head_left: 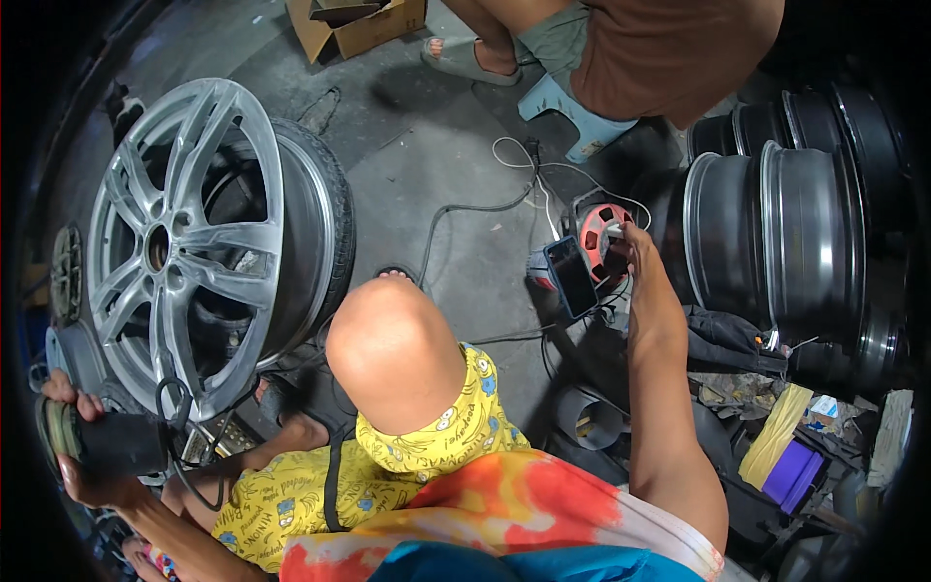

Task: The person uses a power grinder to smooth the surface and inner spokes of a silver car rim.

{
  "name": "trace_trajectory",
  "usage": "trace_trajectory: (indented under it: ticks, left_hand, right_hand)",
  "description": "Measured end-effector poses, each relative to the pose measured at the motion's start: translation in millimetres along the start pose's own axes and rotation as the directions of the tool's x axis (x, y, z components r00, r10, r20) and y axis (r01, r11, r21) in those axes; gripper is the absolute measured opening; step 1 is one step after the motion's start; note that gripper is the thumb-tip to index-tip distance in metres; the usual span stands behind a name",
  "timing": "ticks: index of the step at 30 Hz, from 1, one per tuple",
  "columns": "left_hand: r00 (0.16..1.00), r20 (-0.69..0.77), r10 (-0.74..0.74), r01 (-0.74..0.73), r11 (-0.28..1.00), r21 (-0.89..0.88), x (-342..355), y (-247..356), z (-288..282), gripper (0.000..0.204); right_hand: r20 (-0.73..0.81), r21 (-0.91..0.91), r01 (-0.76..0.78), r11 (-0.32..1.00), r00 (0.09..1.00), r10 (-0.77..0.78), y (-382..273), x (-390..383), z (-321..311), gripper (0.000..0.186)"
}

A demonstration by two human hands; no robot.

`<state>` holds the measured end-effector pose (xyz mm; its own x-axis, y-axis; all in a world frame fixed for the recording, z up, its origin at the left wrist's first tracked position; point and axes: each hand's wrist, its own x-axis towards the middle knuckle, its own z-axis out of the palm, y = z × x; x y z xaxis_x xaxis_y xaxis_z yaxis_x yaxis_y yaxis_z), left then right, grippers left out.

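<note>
left hand (73, 441) sits at the lower left of the frame, fingers wrapped tight around the black body of an angle grinder (112, 441). its long axis runs roughly left-right in the picture, w/ the greenish disc (58, 427) at the far-left end, face pointing out toward the frame edge. its black cord (179, 427) loops off the right end and drops toward the lap.

right hand (630, 247) is reached out to the centre right, arm nearly straight, fingers pinched on a small white plug (615, 233) right at the red cable reel (601, 238). can't tell if the plug is seated in a socket or just touching the reel face. a dark phone (570, 276) leans just beside the reel on its lower-left side, close under the wrist.

key relation: grinder and reel are well apart, opposite sides of the frame, w/ the raised knee (393, 349) and yellow printed shorts (436, 436) between them. the silver alloy wheel (184, 242) stands upright at the upper left, directly above the grinder hand, so the left hand is far nearer to it than the right; spoke face looks toward the person.

elsewhere: stacked dark rims (786, 233) at right, another person on a blue stool (572, 112) at the top, cardboard box (354, 24) upper centre.
</note>
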<state>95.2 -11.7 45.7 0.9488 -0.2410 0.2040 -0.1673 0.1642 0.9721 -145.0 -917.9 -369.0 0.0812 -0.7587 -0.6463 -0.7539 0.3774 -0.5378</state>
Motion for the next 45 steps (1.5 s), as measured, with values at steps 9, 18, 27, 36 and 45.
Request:
trace_trajectory:
  ticks: [9,18,27,36,45]
  left_hand:
    - [1.0,0.016,0.025,-0.025,1.0,0.015,-7.9,4.4,18.2,0.075]
    - [1.0,-0.009,-0.013,0.012,0.996,-0.09,-11.6,7.3,19.5,0.077]
    - [1.0,0.002,-0.004,0.005,0.994,-0.112,-12.6,3.7,28.9,0.073]
    - [1.0,-0.023,-0.005,0.003,0.996,-0.091,-12.2,-10.0,32.3,0.072]
    - [0.999,-0.048,-0.004,0.0,0.997,-0.082,-13.5,-3.6,35.6,0.076]
  right_hand:
    - [-0.277,-0.355,-0.102,0.929,0.961,-0.001,-26.3,-50.8,31.2,0.054]
    - [-0.08,0.143,0.174,0.974,0.983,-0.164,-27.1,-50.9,44.2,0.047]
    - [-0.188,-0.386,0.251,0.888,0.921,-0.342,-58.6,-62.1,95.5,0.072]
    - [0.211,-0.567,0.176,0.804,0.975,-0.065,-63.9,-53.2,122.3,0.066]
    - [0.371,-0.382,0.56,0.735,0.821,-0.433,-86.7,-69.9,189.3,0.044]
